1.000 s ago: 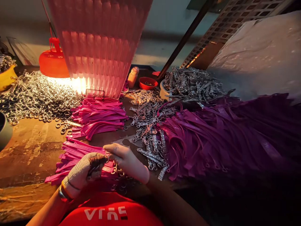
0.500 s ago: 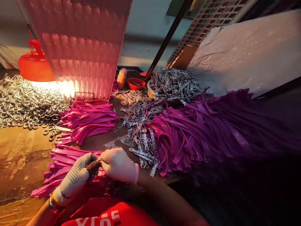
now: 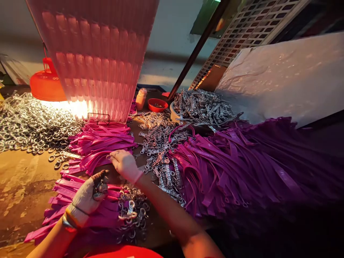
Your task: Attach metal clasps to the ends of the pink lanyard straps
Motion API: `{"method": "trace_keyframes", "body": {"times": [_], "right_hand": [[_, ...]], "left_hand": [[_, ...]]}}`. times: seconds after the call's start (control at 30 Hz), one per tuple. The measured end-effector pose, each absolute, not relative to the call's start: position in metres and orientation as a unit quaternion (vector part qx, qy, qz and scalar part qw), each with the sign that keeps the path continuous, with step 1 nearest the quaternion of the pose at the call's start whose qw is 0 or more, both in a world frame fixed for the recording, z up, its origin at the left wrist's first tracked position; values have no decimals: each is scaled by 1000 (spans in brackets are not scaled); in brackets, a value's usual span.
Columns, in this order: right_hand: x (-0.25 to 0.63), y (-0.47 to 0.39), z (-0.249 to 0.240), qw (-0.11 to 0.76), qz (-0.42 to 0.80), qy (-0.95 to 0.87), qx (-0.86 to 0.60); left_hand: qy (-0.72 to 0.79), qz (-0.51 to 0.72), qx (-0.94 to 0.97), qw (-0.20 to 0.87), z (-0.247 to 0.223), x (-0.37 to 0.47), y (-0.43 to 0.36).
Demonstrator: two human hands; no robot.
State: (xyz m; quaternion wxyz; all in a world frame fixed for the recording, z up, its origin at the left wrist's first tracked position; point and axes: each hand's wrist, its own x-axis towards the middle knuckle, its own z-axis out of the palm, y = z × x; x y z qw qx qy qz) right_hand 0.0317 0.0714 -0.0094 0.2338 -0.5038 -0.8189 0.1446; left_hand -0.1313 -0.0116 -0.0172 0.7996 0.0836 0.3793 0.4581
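Note:
My left hand [image 3: 87,195], in a dotted knit glove with dark wrapping on a finger, is curled around a few shiny metal pieces that look like rings [image 3: 100,188]. It hovers over the nearer bundle of pink straps [image 3: 64,195], whose right ends carry a cluster of metal clasps and rings [image 3: 133,211]. Farther forward, my right hand [image 3: 125,164], in a thin white glove, pinches at the right edge of the smaller pink strap pile [image 3: 100,138]. What its fingertips hold is too small to make out.
At the left, a heap of metal rings [image 3: 32,125] lies under a red lamp [image 3: 47,84] beside a ribbed translucent sheet [image 3: 99,53]. Metal links [image 3: 158,143], a red bowl [image 3: 157,105], a bottle [image 3: 141,99], a heaped tub [image 3: 174,114] and a large purple strap pile [image 3: 228,161] occupy the right.
My hands have parted. The right moved forward and slightly up to the smaller strap pile; the left stayed over the nearer bundle. The clasps at that bundle's ends have come into view.

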Motion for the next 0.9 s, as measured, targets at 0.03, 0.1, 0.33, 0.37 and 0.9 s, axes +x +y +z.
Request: {"method": "trace_keyframes", "body": {"times": [0.03,0.1,0.33,0.37,0.9], "right_hand": [[22,83,-11,209,121,-839,-488],[1,100,-15,175,95,-868,-455],[-25,97,-30,160,103,-895,-404],[-23,94,-32,162,106,-895,-403],[-11,21,-1,278,298,-856,-318]], "left_hand": [[387,457,83,797,-19,-132,-13],[392,457,86,794,-23,-134,-15],[396,523,30,754,-27,-178,-24],[402,534,26,744,-26,-186,-26],[419,578,121,690,-27,-194,-38]]}}
